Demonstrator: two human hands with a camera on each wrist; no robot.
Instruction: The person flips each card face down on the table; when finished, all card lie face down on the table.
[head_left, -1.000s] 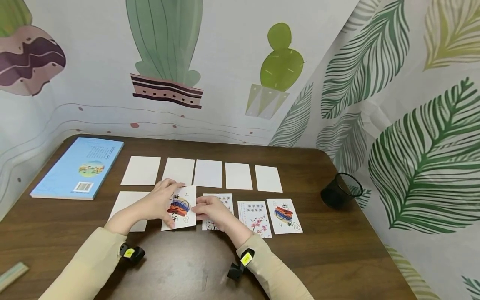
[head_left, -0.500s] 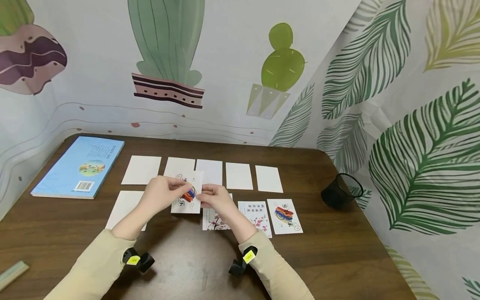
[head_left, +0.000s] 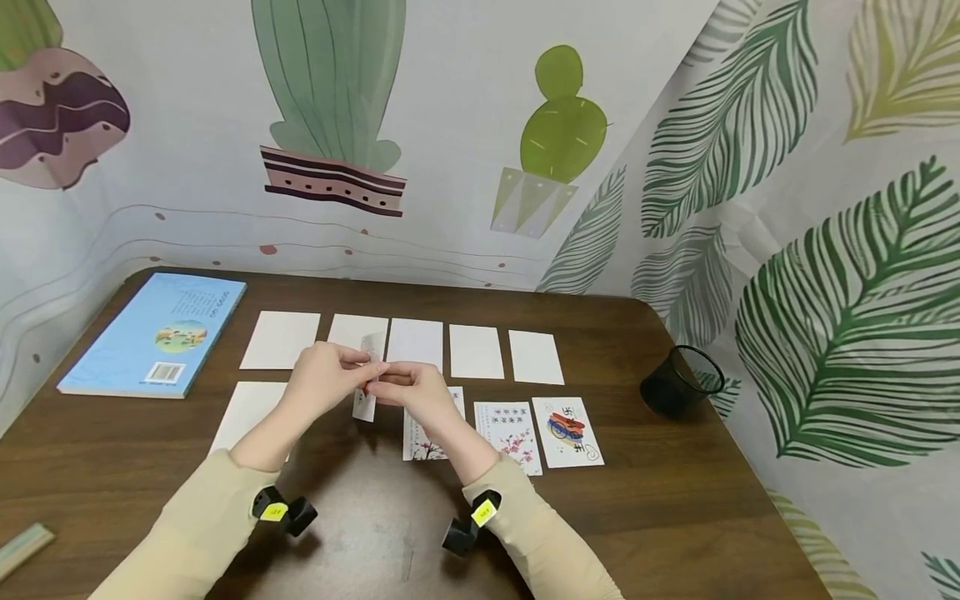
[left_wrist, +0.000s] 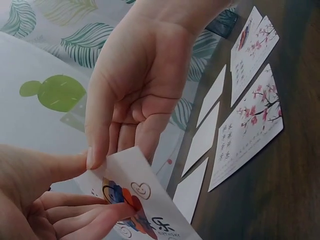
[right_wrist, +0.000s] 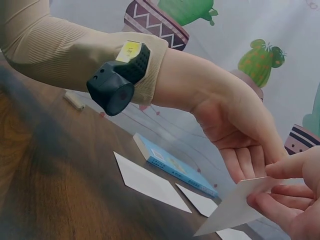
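Card (head_left: 365, 385) with a colourful printed face is held edge-on above the bench (head_left: 615, 508), pinched from both sides. Left hand (head_left: 327, 379) grips its left edge between thumb and curled fingers; right hand (head_left: 408, 392) pinches the opposite edge between thumb and fingertips. In the left wrist view the printed side of the card faces that camera, showing a heart outline and blue, orange and red shapes; in the right wrist view only the blank white back shows.

Position: the card stands off the bench surface, over the gap in the near row of cards, in front of the far row.

Far row: five blank white cards (head_left: 476, 352) lie flat, side by side. Near row: one blank card (head_left: 247, 408) at the left, then two blossom cards (head_left: 510, 433) and a colourful card (head_left: 566, 431) at the right, all face up.

Blue book (head_left: 157, 332) lies flat at the far left of the bench. Black mesh cup (head_left: 681, 382) sits near the right edge.
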